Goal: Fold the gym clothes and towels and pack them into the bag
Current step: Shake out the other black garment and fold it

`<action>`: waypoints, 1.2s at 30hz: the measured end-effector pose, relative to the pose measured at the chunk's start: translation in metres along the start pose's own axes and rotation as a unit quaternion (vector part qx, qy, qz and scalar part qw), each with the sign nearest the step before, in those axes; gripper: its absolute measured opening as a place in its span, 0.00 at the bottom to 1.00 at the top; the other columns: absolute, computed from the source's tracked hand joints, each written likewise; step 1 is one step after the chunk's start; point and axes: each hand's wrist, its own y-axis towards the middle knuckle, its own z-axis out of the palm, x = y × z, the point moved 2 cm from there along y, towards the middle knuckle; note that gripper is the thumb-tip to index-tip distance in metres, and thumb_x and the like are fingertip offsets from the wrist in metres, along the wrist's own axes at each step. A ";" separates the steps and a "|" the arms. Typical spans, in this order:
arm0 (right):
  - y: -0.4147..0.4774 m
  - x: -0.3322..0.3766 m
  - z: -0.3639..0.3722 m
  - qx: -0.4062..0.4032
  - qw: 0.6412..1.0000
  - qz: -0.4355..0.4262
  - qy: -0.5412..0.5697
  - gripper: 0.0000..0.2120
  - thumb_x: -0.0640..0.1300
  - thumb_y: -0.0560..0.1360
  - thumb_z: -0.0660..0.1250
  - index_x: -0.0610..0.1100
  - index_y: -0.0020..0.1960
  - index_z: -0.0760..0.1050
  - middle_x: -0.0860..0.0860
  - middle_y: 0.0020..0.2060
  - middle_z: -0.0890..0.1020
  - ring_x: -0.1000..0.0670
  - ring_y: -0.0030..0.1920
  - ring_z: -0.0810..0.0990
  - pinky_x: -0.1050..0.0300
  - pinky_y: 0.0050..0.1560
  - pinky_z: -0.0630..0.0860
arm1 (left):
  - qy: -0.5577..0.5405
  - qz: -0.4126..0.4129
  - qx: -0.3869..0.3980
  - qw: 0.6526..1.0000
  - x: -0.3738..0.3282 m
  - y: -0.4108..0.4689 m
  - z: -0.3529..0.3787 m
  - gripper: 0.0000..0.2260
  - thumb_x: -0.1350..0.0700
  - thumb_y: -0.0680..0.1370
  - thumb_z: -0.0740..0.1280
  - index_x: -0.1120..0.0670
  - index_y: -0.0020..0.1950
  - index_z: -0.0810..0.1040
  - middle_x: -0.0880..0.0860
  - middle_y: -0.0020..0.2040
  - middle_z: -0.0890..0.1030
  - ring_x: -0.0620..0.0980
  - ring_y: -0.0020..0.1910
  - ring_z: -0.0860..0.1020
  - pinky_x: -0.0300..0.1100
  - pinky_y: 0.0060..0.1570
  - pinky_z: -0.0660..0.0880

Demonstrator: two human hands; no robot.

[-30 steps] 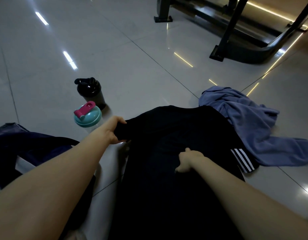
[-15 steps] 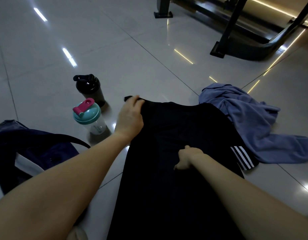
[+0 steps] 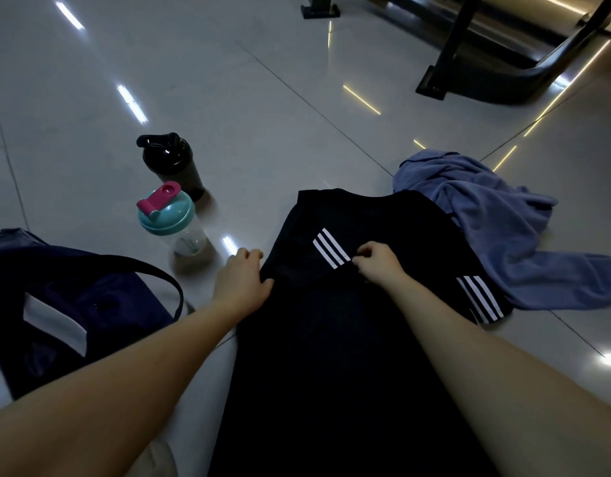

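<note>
The floor (image 3: 262,98) is pale glossy tile, with a dark machine frame (image 3: 469,46) at the far right. The black shirt (image 3: 331,339) lies flat on it in front of the person, collar end away from them. The bag (image 3: 56,304) sits open to the left, well apart from the shirt. A blue cloth (image 3: 496,228) lies crumpled at the right, overlapping the shirt's far corner. Two shakers stand between bag and shirt: a black one (image 3: 173,166) and, nearer, a teal-lidded one (image 3: 173,222).

A second ago the left sleeve (image 3: 329,253) was held out to the side. Now it lies folded in across the chest, its white stripes showing. The other striped sleeve is still spread out at the right.

The left hand (image 3: 242,280) rests at the new fold edge, fingers loosely bent, thumb on the cloth. I cannot tell whether it pinches the cloth. The right hand (image 3: 379,266) sits mid-chest, fingers curled and pinching the sleeve's end by the stripes.

So, as I judge it, one side fold is done. The right sleeve, the lengthwise folds and all the packing are left, and the blue cloth is untouched.
</note>
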 end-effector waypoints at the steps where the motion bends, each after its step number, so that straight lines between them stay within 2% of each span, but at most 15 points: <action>1: 0.007 0.004 0.005 0.006 1.000 0.007 0.025 0.21 0.46 0.76 0.69 0.42 0.67 0.74 0.42 0.56 0.82 0.41 0.56 0.82 0.43 0.59 0.80 | -0.029 -0.034 0.023 0.999 0.009 0.000 0.002 0.27 0.45 0.75 0.71 0.54 0.71 0.72 0.54 0.63 0.74 0.56 0.60 0.77 0.53 0.56 0.77; 5: 0.024 0.015 0.020 0.008 0.999 0.027 0.028 0.24 0.47 0.76 0.70 0.41 0.69 0.68 0.41 0.57 0.79 0.41 0.54 0.81 0.45 0.54 0.81 | -0.105 -0.033 0.033 0.993 0.006 0.004 0.012 0.29 0.44 0.74 0.74 0.52 0.71 0.73 0.52 0.63 0.76 0.52 0.62 0.77 0.50 0.58 0.77; 9: 0.033 0.018 0.025 0.000 0.999 0.027 -0.027 0.16 0.45 0.75 0.72 0.40 0.57 0.71 0.45 0.50 0.77 0.45 0.48 0.79 0.50 0.48 0.79 | 0.002 0.031 0.057 0.998 -0.013 0.016 0.022 0.32 0.46 0.73 0.74 0.49 0.75 0.69 0.53 0.64 0.74 0.55 0.63 0.74 0.51 0.63 0.73; 11: 0.041 0.016 0.028 0.010 0.998 0.028 -0.058 0.12 0.43 0.74 0.74 0.38 0.51 0.76 0.45 0.46 0.81 0.45 0.46 0.81 0.53 0.45 0.78 | 0.069 0.055 0.051 0.995 -0.017 0.019 0.024 0.28 0.50 0.74 0.71 0.49 0.73 0.70 0.54 0.62 0.74 0.56 0.61 0.73 0.50 0.61 0.71; 13: 0.045 0.016 0.029 0.015 0.998 0.031 -0.055 0.07 0.41 0.72 0.74 0.38 0.46 0.79 0.45 0.42 0.82 0.45 0.43 0.82 0.56 0.42 0.78 | 0.074 0.073 -0.004 0.995 -0.016 0.021 0.023 0.18 0.54 0.74 0.68 0.50 0.64 0.77 0.53 0.55 0.74 0.55 0.55 0.74 0.47 0.53 0.69; 15: 0.047 0.020 0.026 0.020 0.999 0.031 0.027 0.05 0.37 0.72 0.71 0.39 0.40 0.75 0.46 0.33 0.78 0.49 0.33 0.79 0.61 0.32 0.73 | 0.051 0.091 -0.050 0.993 -0.013 0.020 0.020 0.08 0.56 0.75 0.67 0.52 0.53 0.80 0.52 0.49 0.74 0.53 0.48 0.73 0.44 0.47 0.65; 17: 0.044 0.032 0.017 0.030 0.984 0.035 0.174 0.08 0.34 0.72 0.67 0.40 0.36 0.71 0.47 0.27 0.73 0.53 0.22 0.72 0.65 0.24 0.67 | 0.022 0.114 -0.083 0.990 -0.011 0.019 0.016 0.04 0.57 0.74 0.68 0.54 0.48 0.80 0.51 0.46 0.74 0.52 0.45 0.72 0.44 0.45 0.65; 19: 0.044 0.048 0.006 0.031 0.957 0.025 0.287 0.06 0.34 0.73 0.65 0.40 0.38 0.74 0.46 0.30 0.77 0.50 0.27 0.76 0.62 0.28 0.70 | 0.002 0.146 -0.105 0.984 -0.016 0.015 0.013 0.04 0.58 0.73 0.68 0.55 0.46 0.78 0.52 0.44 0.74 0.53 0.42 0.71 0.46 0.42 0.68; 21: 0.048 0.060 -0.004 0.023 0.943 0.004 0.333 0.06 0.34 0.74 0.65 0.41 0.40 0.77 0.43 0.36 0.79 0.46 0.33 0.78 0.58 0.31 0.72 | -0.022 0.170 -0.098 0.980 -0.028 0.008 0.011 0.04 0.58 0.74 0.68 0.56 0.47 0.76 0.52 0.44 0.74 0.53 0.40 0.72 0.47 0.37 0.69; 23: 0.050 0.067 -0.010 0.022 0.943 -0.018 0.332 0.08 0.31 0.75 0.64 0.42 0.42 0.76 0.43 0.37 0.78 0.46 0.31 0.78 0.57 0.29 0.72 | -0.040 0.187 -0.065 0.979 -0.042 0.004 0.013 0.04 0.57 0.76 0.67 0.55 0.49 0.75 0.52 0.45 0.74 0.53 0.39 0.74 0.44 0.36 0.67; 27: 0.057 0.056 -0.022 -0.032 0.960 0.005 0.277 0.11 0.28 0.76 0.59 0.41 0.49 0.76 0.44 0.42 0.81 0.46 0.36 0.81 0.54 0.29 0.77 | -0.015 0.221 -0.006 0.975 -0.058 -0.001 0.022 0.09 0.51 0.78 0.67 0.52 0.56 0.74 0.50 0.49 0.76 0.53 0.45 0.78 0.47 0.40 0.74; 29: 0.063 0.037 -0.022 -0.033 0.951 0.050 0.305 0.14 0.26 0.76 0.57 0.34 0.58 0.74 0.41 0.51 0.83 0.42 0.44 0.85 0.48 0.33 0.81 | -0.012 0.156 0.004 0.988 -0.052 -0.001 0.023 0.12 0.46 0.77 0.68 0.50 0.56 0.72 0.48 0.50 0.76 0.51 0.47 0.78 0.45 0.42 0.74; 30: 0.064 0.027 -0.020 -0.031 0.950 0.074 0.303 0.15 0.27 0.76 0.59 0.32 0.62 0.72 0.39 0.55 0.82 0.39 0.49 0.85 0.45 0.37 0.83 | -0.007 0.104 0.017 0.994 -0.045 0.000 0.024 0.15 0.42 0.77 0.69 0.49 0.55 0.71 0.47 0.50 0.77 0.50 0.47 0.78 0.45 0.42 0.73; 32: 0.057 0.011 -0.015 -0.041 0.964 0.109 0.238 0.17 0.35 0.75 0.70 0.34 0.62 0.72 0.39 0.55 0.79 0.38 0.49 0.83 0.47 0.35 0.81 | 0.016 0.015 0.062 0.998 -0.030 0.000 0.028 0.22 0.33 0.72 0.70 0.48 0.53 0.70 0.46 0.48 0.78 0.50 0.46 0.79 0.46 0.42 0.74; 36: 0.046 -0.003 0.001 -0.023 0.947 0.138 0.288 0.23 0.38 0.69 0.77 0.36 0.61 0.74 0.41 0.54 0.81 0.43 0.48 0.82 0.53 0.34 0.75 | 0.029 -0.008 0.126 0.992 -0.021 -0.011 0.036 0.31 0.23 0.66 0.67 0.47 0.53 0.74 0.46 0.46 0.81 0.50 0.45 0.80 0.45 0.43 0.75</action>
